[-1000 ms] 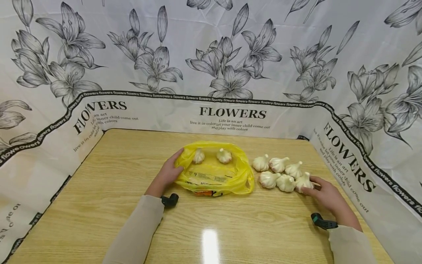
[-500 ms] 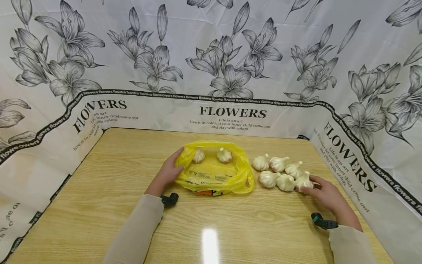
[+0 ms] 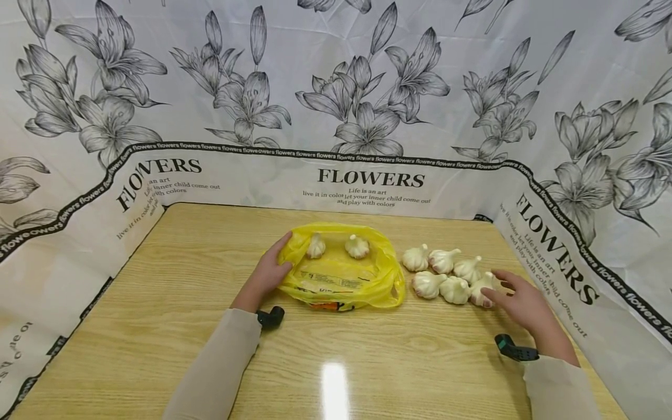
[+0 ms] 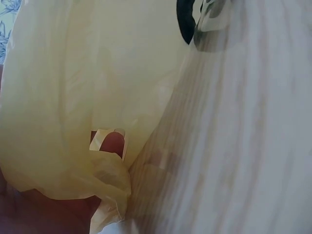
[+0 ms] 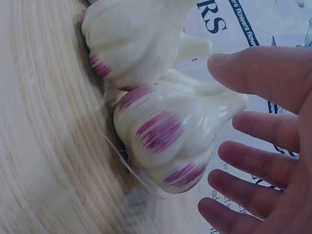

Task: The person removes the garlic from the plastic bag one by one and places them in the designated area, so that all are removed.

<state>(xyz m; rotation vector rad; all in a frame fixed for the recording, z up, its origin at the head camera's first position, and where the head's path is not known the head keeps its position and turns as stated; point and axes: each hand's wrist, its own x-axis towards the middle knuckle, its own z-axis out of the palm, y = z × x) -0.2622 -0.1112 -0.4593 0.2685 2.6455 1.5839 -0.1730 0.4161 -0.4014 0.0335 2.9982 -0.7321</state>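
Note:
A yellow plastic bag (image 3: 336, 279) lies mouth open on the table in the head view, with two garlic bulbs (image 3: 357, 247) inside. At its left rim my left hand (image 3: 266, 274) grips the plastic; the left wrist view shows a fingertip (image 4: 113, 143) beside the bunched film (image 4: 109, 175). Right of the bag, several white garlic bulbs stand in two close rows. Around the nearest right bulb (image 3: 482, 290) my right hand (image 3: 525, 306) is spread. In the right wrist view the fingers are apart from that purple-streaked bulb (image 5: 165, 131), holding nothing.
The wooden table (image 3: 294, 367) runs up to white floral cloth (image 3: 367, 186) at the back and both sides. The right cloth wall (image 3: 556, 262) rises close beside my right hand. A light reflection shows on the front of the table.
My right hand has loosened from the front right garlic bulb; its fingers are now spread and slightly withdrawn. The left hand and the bag have barely moved.

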